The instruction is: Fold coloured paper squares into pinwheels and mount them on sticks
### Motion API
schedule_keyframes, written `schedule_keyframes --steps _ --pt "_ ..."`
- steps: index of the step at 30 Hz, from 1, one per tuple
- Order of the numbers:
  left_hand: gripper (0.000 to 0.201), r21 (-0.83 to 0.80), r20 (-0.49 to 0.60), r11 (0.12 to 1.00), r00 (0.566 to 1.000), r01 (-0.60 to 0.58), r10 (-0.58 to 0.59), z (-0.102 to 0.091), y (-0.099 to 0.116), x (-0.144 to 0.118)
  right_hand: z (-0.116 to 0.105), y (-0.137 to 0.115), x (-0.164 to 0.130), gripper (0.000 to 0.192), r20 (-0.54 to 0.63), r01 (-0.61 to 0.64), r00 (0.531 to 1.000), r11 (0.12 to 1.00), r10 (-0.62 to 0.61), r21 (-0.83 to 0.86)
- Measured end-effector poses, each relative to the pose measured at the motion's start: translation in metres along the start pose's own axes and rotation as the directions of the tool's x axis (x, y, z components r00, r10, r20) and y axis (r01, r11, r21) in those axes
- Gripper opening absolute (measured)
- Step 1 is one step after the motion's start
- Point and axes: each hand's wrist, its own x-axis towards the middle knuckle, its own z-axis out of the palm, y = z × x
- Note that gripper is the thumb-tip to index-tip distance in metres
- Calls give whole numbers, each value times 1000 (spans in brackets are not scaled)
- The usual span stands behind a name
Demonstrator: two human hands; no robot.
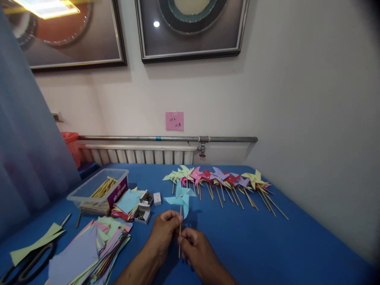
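Observation:
A light blue paper pinwheel (181,197) on a thin wooden stick stands upright over the blue table (237,237). My left hand (163,233) pinches the stick just below the paper head. My right hand (194,247) grips the same stick lower down, fingers curled around it. Both hands sit close together near the table's front middle. Behind them lies a row of several finished pinwheels (225,180) in green, pink, purple and yellow, their sticks pointing toward me.
A clear plastic box of wooden sticks (99,190) stands at the left. Beside it lie cut paper squares (127,204) and small boxes of pins (144,208). A stack of coloured paper (89,249) and scissors (26,261) lie front left. The wall runs close on the right.

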Motion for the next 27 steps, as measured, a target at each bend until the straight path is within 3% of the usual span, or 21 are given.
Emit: schedule_keyframes --steps 10,27 --pt "26 76 28 997 999 14 -16 -4 -15 12 -5 2 4 25 -45 57 997 998 -57 1" --pt "18 128 55 992 998 24 -31 0 -3 2 -6 -5 1 18 -39 40 998 999 -40 2"
